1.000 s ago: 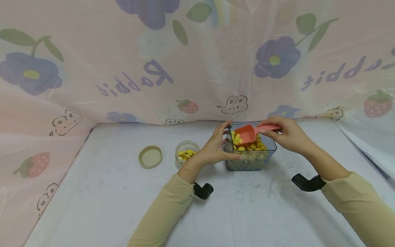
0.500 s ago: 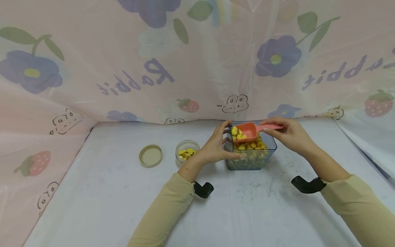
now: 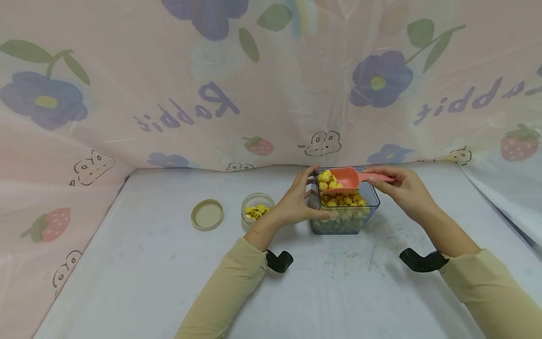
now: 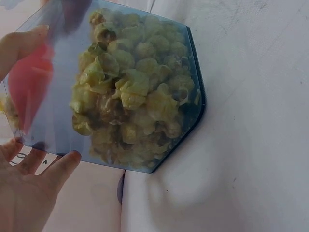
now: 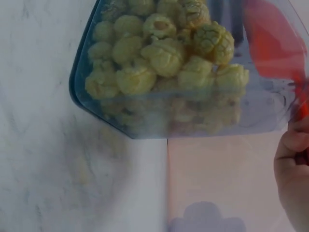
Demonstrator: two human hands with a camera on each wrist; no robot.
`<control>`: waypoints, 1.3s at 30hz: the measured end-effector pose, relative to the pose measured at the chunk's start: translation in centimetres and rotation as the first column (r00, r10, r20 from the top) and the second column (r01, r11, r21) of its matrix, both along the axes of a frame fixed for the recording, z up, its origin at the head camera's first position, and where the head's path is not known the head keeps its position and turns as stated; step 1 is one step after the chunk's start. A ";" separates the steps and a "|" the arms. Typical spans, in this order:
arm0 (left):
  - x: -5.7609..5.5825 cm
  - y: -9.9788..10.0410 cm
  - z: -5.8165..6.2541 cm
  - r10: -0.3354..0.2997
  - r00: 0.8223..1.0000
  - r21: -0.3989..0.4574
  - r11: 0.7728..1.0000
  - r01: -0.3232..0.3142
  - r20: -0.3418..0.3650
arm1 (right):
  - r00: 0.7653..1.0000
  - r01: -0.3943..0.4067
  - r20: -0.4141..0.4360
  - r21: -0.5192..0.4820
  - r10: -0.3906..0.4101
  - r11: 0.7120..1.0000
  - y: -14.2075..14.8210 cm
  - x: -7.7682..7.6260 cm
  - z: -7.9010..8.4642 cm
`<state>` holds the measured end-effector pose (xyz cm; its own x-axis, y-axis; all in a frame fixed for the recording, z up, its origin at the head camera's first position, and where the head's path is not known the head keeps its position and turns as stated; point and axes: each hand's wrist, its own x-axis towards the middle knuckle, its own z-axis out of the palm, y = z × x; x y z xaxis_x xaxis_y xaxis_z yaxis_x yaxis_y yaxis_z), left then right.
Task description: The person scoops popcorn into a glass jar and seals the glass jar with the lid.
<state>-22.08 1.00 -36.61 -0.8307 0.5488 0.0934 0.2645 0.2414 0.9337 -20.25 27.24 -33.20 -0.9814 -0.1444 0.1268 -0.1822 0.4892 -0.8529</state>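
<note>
A clear bluish square-topped container [image 3: 367, 217], partly filled with yellow popcorn [image 3: 345, 200], stands toward the back of the table. My left hand [image 3: 292, 205] holds its left side, thumb on the near wall and fingers spread round the far one. By its handle, my right hand [image 3: 404, 188] pinches a coral-red scoop [image 3: 349, 178]. Several popcorn pieces [image 3: 326, 181] lie in the scoop's bowl, which is level with the container's rim. In the left wrist view, the scoop [image 4: 30, 82] shows blurred through the container wall, above the heaped popcorn [image 4: 130, 92].
Left of the container is a small round clear jar [image 3: 243, 214] with some popcorn in it, partly behind my left wrist. A round beige lid [image 3: 207, 215] lies farther left. A patterned curtain [image 3: 271, 94] rises behind the white table [image 3: 148, 263].
The scoop has risen a little from the popcorn and shifted right, levelling out with pieces in its bowl. My right hand has moved right with it; my left hand stays put.
</note>
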 end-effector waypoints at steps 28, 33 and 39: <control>0.7 -2.9 1.1 0.126 0.991 -0.162 0.978 -0.131 -0.041 | 0.998 -0.057 -0.036 -0.092 0.054 0.994 -0.8 0.5 1.3; 0.7 -4.1 1.4 0.156 0.985 -0.190 0.967 -0.167 -0.072 | 0.998 -0.056 -0.037 -0.080 0.053 0.995 -1.5 0.5 1.5; 0.6 -5.2 1.6 0.178 0.981 -0.205 0.960 -0.191 -0.078 | 0.996 -0.078 -0.046 -0.103 0.073 0.992 -2.6 0.3 1.8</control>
